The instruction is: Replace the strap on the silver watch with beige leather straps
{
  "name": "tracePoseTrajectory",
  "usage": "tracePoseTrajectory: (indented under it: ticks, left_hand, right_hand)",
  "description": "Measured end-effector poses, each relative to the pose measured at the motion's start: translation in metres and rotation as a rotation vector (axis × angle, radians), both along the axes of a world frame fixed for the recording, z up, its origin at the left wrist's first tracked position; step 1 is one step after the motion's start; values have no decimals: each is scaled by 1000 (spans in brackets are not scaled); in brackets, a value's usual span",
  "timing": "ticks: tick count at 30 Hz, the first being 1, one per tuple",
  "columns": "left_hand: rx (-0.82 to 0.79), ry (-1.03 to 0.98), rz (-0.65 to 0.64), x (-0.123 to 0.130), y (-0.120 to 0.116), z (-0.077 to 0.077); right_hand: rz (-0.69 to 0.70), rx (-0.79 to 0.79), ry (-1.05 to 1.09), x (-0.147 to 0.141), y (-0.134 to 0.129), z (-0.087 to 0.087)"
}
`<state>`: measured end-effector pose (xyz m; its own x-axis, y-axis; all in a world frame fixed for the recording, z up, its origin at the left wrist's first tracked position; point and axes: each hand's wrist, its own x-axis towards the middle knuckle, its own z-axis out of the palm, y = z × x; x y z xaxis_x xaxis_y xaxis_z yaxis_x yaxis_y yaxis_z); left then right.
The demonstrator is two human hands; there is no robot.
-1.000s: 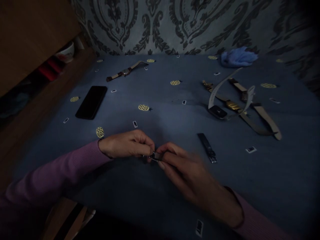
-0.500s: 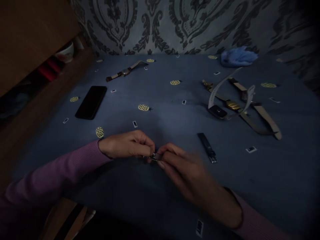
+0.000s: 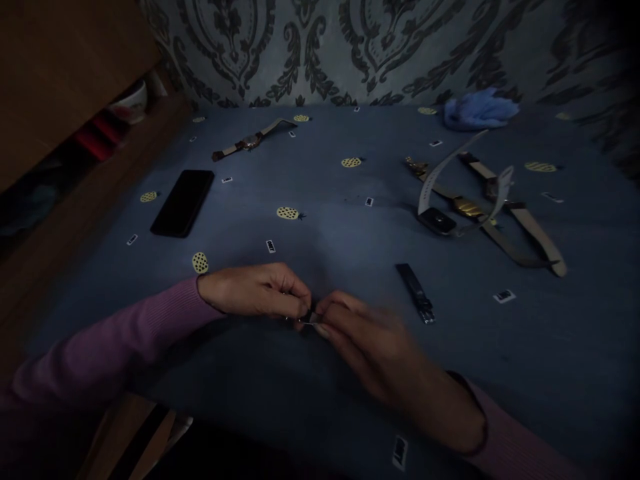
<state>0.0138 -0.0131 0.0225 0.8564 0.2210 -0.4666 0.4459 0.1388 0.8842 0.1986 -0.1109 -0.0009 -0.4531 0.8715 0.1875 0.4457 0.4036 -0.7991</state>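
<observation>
My left hand (image 3: 260,291) is closed in a pinch around a small shiny metal thing (image 3: 287,318), which looks like a watch case and is mostly hidden by the fingers. Opposite it, my right hand (image 3: 367,340) pinches a thin, light, flat piece (image 3: 315,319) against that metal thing; its exact kind is too dark to make out. Both sets of fingertips nearly meet above the near part of the table. To the right of my right hand lies a dark watch strap (image 3: 416,292) with a metal buckle, separate from any watch.
Several watches lie at the right, among them a smartwatch (image 3: 437,221) with a pale band and a gold-coloured watch (image 3: 467,207). Another wristwatch (image 3: 251,141) lies at the back left. A black phone (image 3: 183,203) rests at left; a blue crumpled cloth (image 3: 480,110) is near the wall.
The metal thing has turned slightly in my left fingers, and a shiny part now shows above the thumb. Both hands stay in nearly the same place; the view has shifted slightly.
</observation>
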Motion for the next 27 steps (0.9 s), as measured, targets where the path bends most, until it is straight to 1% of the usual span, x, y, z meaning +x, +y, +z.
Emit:
tracePoseTrajectory:
  ticks: [5, 14, 20, 23, 27]
  left_hand:
    - [-16, -10, -66, -2, 2, 1]
    - [-31, -27, -76, -3, 2, 0]
    - [-13, -10, -104, -3, 3, -2]
    - [-1, 1, -93, -2, 2, -2]
    - [35, 18, -45, 0, -1, -1]
  right_hand:
    - [46, -27, -1, 1, 3, 0]
    - [51, -31, -4, 2, 2, 2]
    - [49, -58, -8, 1, 3, 4]
    - [47, -54, -3, 0, 3, 4]
    - [56, -24, 2, 0, 3, 2]
